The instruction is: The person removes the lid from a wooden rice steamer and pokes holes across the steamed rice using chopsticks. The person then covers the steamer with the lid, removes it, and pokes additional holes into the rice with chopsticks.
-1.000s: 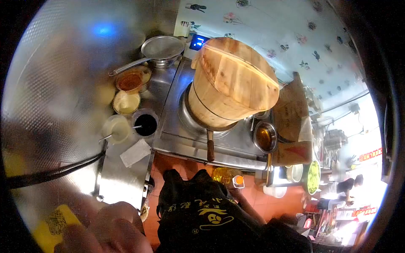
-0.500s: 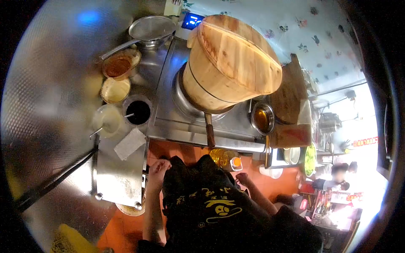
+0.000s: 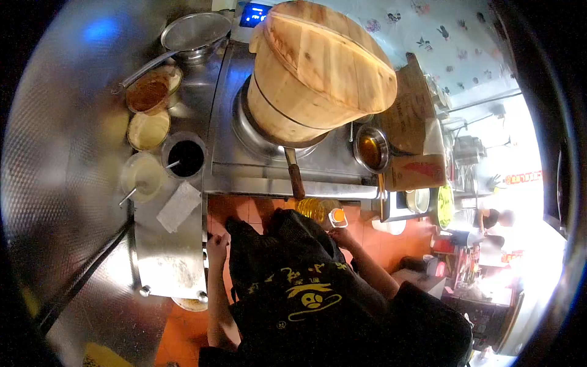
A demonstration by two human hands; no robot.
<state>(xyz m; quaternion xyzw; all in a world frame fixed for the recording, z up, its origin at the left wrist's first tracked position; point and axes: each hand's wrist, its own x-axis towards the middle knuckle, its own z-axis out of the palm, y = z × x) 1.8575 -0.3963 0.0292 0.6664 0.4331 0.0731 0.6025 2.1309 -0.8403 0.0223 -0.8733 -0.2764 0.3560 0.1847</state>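
Two hands: my right hand is just beside the orange-capped end of the oil bottle; my left hand is near the steel counter. I cannot tell either grip's closure. Beyond the bottle: wooden barrel.

Your 12: tub in the pan on the stove, bottle nearer you, same line. On the counter you've got strainer at 11, bowls between 10 and 11, cloth at 10. At your 1, saucepan on the stove, cardboard just beyond.
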